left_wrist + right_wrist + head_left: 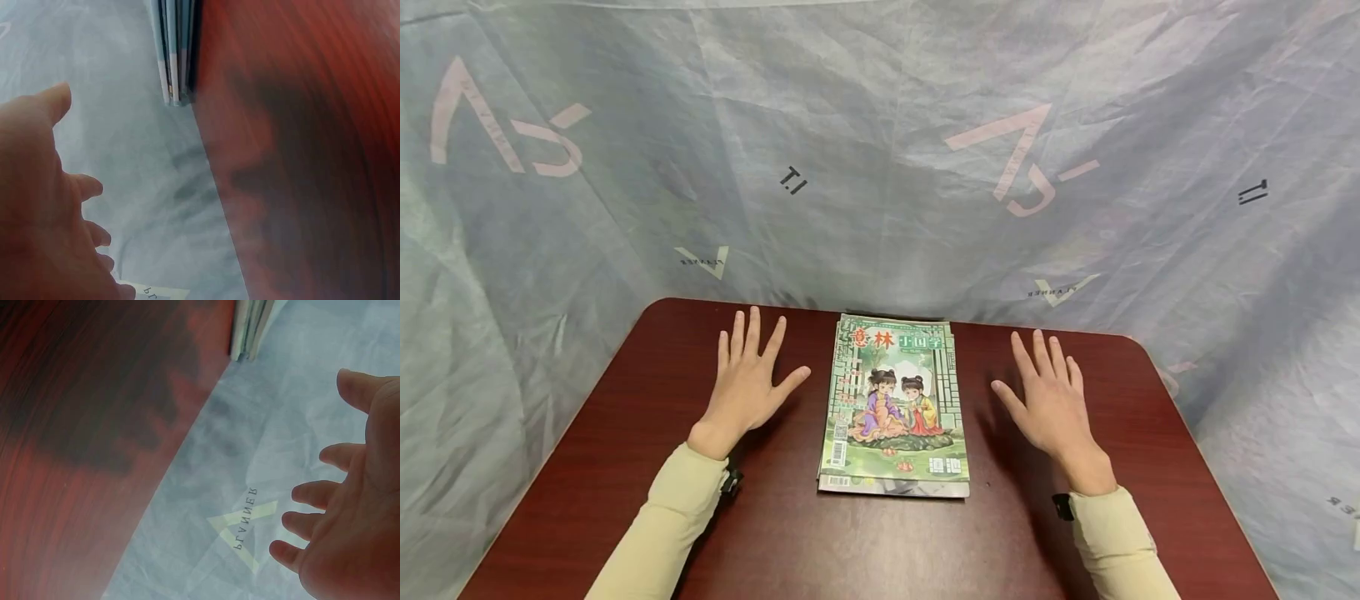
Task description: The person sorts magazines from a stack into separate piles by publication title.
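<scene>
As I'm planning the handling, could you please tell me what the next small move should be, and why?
Probably bring the left hand and right hand inward to the magazine stack: both hold nothing, and one is on each side of it.

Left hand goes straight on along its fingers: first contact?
Likely the grey sheet behind the table. The left hand looks raised off the table, and the magazine stack lies right of its line; exact depth is unclear.
</scene>
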The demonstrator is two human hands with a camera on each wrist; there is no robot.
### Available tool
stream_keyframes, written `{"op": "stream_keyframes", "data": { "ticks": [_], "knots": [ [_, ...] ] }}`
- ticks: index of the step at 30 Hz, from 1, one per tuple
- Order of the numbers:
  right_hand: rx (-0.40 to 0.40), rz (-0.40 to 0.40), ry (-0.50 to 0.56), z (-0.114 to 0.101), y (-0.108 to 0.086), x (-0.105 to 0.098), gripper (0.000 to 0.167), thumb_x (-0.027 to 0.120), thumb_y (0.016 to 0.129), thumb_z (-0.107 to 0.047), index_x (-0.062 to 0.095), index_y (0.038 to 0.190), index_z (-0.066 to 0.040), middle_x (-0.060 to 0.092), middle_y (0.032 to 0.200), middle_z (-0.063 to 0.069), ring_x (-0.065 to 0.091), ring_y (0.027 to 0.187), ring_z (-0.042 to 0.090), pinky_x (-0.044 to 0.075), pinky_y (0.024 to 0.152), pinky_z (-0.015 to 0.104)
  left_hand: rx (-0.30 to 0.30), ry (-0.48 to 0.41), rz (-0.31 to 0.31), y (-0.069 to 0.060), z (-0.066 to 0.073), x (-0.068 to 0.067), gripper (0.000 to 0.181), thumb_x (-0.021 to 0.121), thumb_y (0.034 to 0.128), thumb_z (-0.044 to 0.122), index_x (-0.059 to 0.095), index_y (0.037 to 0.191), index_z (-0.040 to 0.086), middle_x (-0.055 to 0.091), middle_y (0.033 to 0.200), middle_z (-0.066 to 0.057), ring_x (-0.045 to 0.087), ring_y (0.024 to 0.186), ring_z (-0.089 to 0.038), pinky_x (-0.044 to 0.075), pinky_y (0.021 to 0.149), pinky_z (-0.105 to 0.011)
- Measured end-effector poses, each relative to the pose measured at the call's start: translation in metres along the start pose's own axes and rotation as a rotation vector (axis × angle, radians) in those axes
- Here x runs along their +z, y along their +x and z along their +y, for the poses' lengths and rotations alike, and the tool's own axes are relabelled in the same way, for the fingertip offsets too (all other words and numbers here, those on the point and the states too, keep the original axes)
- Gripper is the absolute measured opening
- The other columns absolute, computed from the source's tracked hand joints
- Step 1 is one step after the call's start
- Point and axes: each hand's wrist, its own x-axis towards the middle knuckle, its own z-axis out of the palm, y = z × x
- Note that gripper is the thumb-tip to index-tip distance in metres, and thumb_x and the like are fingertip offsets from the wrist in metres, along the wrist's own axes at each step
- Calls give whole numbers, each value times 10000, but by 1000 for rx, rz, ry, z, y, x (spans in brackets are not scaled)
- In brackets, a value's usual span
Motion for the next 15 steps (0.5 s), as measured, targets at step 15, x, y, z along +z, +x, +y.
{"op": "stream_keyframes", "data": {
  "ticks": [15],
  "knots": [
    [56, 46, 165, -12, -7, -4, 845, 647, 1117, -401, 245, 1766, -39, 207, 1780, 347, 158, 1650, 560, 138, 1264, 763, -36, -183, 29, -5, 22, 11, 944, 620, 1104, 551, 201, 1775, 36, -115, 1828, -266, -165, 1690, -457, -71, 1340, -673]
  ]
}}
